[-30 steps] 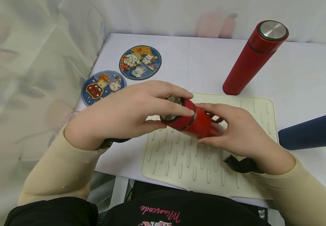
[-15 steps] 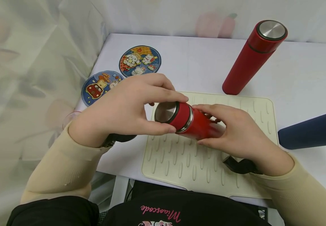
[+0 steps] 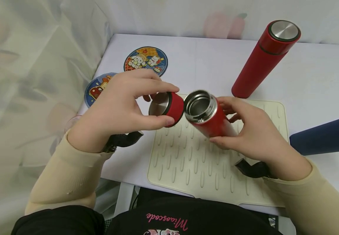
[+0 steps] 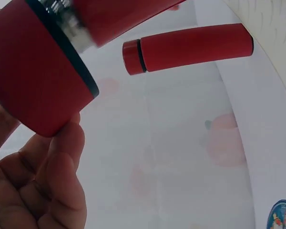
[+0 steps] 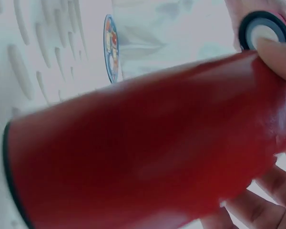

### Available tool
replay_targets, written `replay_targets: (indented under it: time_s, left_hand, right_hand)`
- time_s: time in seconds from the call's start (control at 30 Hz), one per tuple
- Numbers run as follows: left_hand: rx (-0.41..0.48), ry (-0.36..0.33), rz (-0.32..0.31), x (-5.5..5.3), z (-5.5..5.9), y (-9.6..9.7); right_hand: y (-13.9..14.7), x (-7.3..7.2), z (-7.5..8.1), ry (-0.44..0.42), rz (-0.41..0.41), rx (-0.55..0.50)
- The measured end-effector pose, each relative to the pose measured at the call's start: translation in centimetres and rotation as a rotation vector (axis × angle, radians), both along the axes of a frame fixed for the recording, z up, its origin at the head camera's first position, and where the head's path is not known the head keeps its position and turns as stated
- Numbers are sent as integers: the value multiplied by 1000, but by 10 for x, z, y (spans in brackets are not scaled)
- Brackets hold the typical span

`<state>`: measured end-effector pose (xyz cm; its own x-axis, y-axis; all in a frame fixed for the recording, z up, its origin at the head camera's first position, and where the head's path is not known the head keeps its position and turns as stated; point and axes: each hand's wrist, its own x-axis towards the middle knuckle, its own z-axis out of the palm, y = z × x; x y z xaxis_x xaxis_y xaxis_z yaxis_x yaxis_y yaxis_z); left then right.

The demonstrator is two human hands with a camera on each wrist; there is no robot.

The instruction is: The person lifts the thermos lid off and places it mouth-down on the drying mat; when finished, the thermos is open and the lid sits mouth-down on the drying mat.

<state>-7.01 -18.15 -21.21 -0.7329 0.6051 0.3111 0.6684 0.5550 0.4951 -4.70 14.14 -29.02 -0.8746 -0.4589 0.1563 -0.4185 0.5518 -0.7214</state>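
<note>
My left hand [image 3: 128, 101] pinches a red thermos lid [image 3: 176, 109] with a steel top, thumb below and fingers above. Beside it, my right hand [image 3: 251, 130] grips the body of a red thermos [image 3: 213, 122], which tilts leftward with its steel mouth [image 3: 200, 107] bare. Lid and mouth sit close together in the head view, at about the same height. In the left wrist view the lid [image 4: 38, 71] shows its dark rim near the bottle's steel neck. The right wrist view is filled by the thermos body [image 5: 148, 143], with the lid's pale underside [image 5: 264, 31] behind it.
A cream ribbed mat [image 3: 187, 173] lies under the hands. Behind it stands another red thermos [image 3: 260, 65], capped. At the right is a navy bottle [image 3: 325, 135]. Two round cartoon coasters, one at the back [image 3: 146, 57] and one partly hidden [image 3: 96, 88], lie at the left.
The lid has come off the thermos and moved left and up with my left hand, exposing the mouth. My right hand has tipped the thermos mouth slightly up and back.
</note>
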Motion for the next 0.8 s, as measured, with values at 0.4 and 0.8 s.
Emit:
replay_targets:
  time_s: [0.4, 0.8]
  left_hand:
    - [-29, -110, 99, -6, -46, 0]
    - [-240, -175, 127, -25, -101, 15]
  right_hand:
    - [-13, -36, 3, -10, -193, -405]
    - [-45, -105, -16, -129, -344, -499]
